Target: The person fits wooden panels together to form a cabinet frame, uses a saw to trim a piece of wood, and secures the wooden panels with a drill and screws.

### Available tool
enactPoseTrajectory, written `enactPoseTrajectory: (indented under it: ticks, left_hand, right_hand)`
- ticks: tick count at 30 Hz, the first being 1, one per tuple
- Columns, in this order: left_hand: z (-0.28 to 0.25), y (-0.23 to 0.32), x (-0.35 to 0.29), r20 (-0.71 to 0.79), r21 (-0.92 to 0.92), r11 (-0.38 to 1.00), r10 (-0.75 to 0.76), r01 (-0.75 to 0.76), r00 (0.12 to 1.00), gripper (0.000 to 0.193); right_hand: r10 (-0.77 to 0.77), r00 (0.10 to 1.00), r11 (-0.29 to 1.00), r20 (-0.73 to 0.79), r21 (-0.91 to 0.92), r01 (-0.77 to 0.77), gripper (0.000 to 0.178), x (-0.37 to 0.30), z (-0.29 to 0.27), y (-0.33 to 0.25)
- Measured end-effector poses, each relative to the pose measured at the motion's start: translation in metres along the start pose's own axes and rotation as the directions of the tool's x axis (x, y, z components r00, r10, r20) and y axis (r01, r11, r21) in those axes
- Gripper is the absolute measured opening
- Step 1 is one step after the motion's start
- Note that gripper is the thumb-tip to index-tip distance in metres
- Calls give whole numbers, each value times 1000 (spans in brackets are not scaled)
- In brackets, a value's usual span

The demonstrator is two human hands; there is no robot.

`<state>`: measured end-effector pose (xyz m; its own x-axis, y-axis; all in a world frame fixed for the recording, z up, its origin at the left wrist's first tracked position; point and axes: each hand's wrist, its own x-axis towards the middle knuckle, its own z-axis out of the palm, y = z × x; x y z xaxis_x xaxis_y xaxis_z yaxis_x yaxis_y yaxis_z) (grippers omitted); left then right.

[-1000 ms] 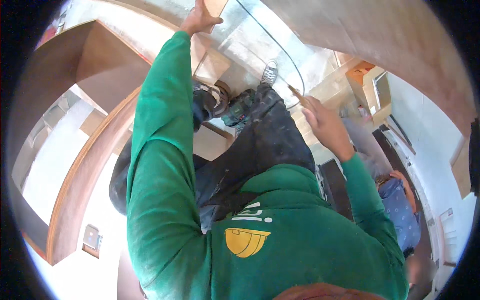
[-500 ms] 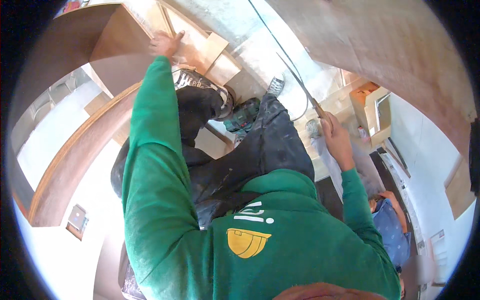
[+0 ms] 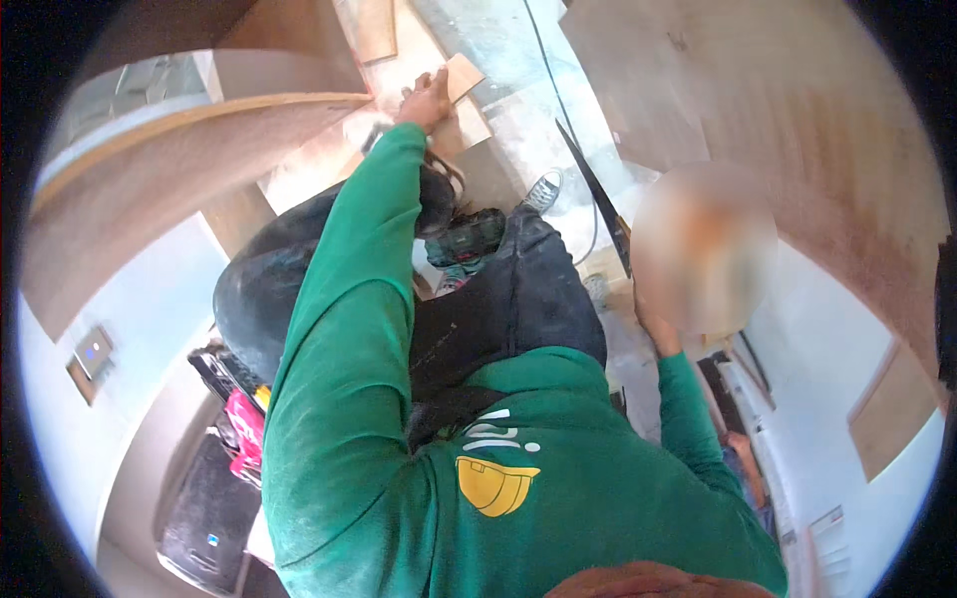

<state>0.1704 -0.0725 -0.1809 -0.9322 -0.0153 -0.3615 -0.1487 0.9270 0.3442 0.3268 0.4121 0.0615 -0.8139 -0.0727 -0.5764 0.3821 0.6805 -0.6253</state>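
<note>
Blade in the right hand, left hand down on the wood

Nearest my view, the green sweatshirt (image 3: pixel 558 439) and dark trousers (image 3: pixel 469 334) fill the lower middle. Right of centre, a blurred patch hides much of the right hand (image 3: pixel 648 304) from me; a long dark blade (image 3: pixel 591 182) stands out from it, so I judge its handle gripped. It points up the frame, slanting left, probably to keep it off the legs. At upper centre, the left hand (image 3: pixel 427 103) lies against a small wood piece (image 3: pixel 463 77) on a pale board (image 3: pixel 424 50), perhaps to steady it; I can't tell gripping from pressing. Beyond, a dark cable (image 3: pixel 547 60) crosses the dusty floor (image 3: pixel 478 30).
</note>
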Motion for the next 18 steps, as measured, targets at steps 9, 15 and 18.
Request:
enactPoseTrajectory:
  ticks: [9, 15, 18]
  left_hand:
    - [7, 2, -7, 34, -5, 993, -117, 117, 993, 112]
    - [-29, 22, -6, -2, 187, 982, -2, 2, 1000, 105]
    - [-32, -5, 6, 24, 195, 981, -17, 12, 1000, 108]
  right_hand:
    - [78, 997, 997, -24, 12, -78, 46, -6, 10, -4]
    - [98, 990, 993, -98, 73, -91, 49, -10, 11, -35]
    - [56, 992, 997, -115, 63, -49, 49, -11, 11, -21]
